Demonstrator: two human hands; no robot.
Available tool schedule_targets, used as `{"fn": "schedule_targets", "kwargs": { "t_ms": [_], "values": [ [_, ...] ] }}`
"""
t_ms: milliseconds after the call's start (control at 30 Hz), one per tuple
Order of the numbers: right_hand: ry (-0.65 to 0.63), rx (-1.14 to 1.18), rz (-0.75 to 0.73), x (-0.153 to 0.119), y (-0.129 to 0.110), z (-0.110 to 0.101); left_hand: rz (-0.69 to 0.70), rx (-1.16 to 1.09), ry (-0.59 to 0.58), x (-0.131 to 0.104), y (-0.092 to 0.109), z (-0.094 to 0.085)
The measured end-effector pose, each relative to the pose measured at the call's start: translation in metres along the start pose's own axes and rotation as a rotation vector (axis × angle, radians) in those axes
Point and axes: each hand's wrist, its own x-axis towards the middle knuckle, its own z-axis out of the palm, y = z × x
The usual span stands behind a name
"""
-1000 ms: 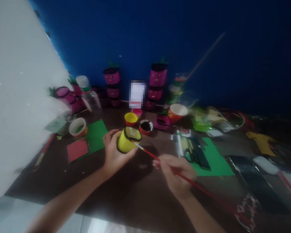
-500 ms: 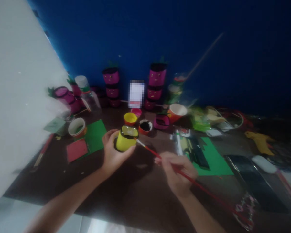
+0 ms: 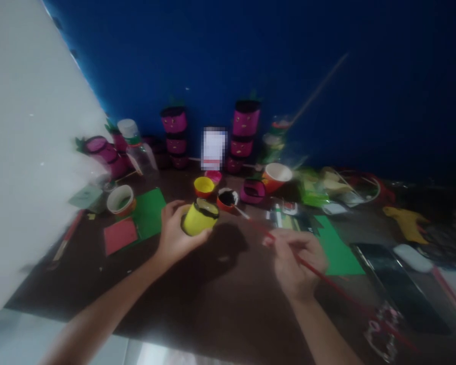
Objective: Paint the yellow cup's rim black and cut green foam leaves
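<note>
My left hand is wrapped round a yellow cup with a black band at its rim, tilted to the right above the dark table. My right hand grips a long red paintbrush. The brush tip is at the right edge of a small orange pot of black paint; whether it touches the paint I cannot tell. Behind the cup stand a yellow paint pot and a pink one. A purple cup is right of the black paint.
Purple stacked figures and a lit phone stand along the blue wall. Green sheets lie at left and right. At right are a dark phone, a white mouse and a beaded bracelet. A white-orange cup stands behind.
My right hand has moved right, taking the brush tip from the yellow cup's rim to the black paint pot. My left hand has tipped the cup slightly more to the right.
</note>
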Motion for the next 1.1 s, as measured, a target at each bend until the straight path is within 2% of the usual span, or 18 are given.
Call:
{"fn": "schedule_targets", "kwargs": {
  "t_ms": [133, 400, 667, 1000, 1100],
  "values": [
    [-0.125, -0.022, -0.006, 0.006, -0.004, -0.004, 0.098, 0.123, -0.045, 0.008, -0.001, -0.011],
    [-0.314, -0.038, -0.001, 0.002, 0.01, -0.001, 0.09, 0.167, -0.117, 0.011, -0.006, -0.014],
    [-0.339, -0.028, 0.015, 0.003, 0.014, -0.004, 0.081, 0.146, -0.157, 0.01, -0.006, -0.013],
    [-0.362, -0.061, -0.128, 0.004, 0.014, -0.007, 0.007, 0.173, -0.239, 0.011, -0.003, -0.016],
    [-0.375, -0.059, -0.131, 0.005, 0.014, -0.006, -0.007, 0.172, -0.25, 0.012, -0.002, -0.016]
  ]
}}
